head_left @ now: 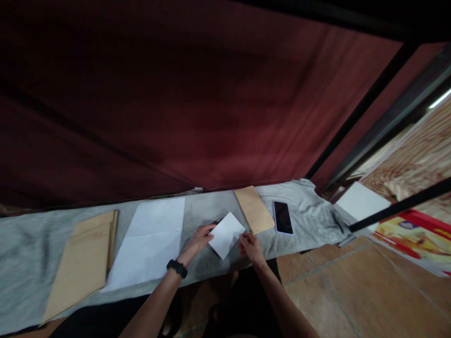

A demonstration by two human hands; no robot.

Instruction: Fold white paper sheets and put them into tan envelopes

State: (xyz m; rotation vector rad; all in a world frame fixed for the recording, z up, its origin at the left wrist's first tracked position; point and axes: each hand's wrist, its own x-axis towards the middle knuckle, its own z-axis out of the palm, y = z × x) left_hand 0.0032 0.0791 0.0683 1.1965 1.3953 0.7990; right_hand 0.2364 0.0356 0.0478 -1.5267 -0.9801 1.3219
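A small folded piece of white paper (227,234) is tilted cornerwise in front of me, over the grey cloth. My left hand (201,238), with a black band on the wrist, grips its left edge, thumb on top. My right hand (249,246) is at the paper's lower right edge with its fingers curled together. Whether those fingers pinch the paper's edge or something small, I cannot tell. Just beyond the right hand lies a brown envelope (254,210). Left of my left hand, large white sheets (151,239) with a crease across them lie flat.
A phone (283,218) with a dark screen lies right of the envelope. Larger brown envelopes (82,258) are stacked at the left. The grey cloth (303,211) covers a narrow surface against a dark red curtain (211,117). At right are a black bar (398,213), a red-and-yellow box (416,239) and tiled floor (338,291).
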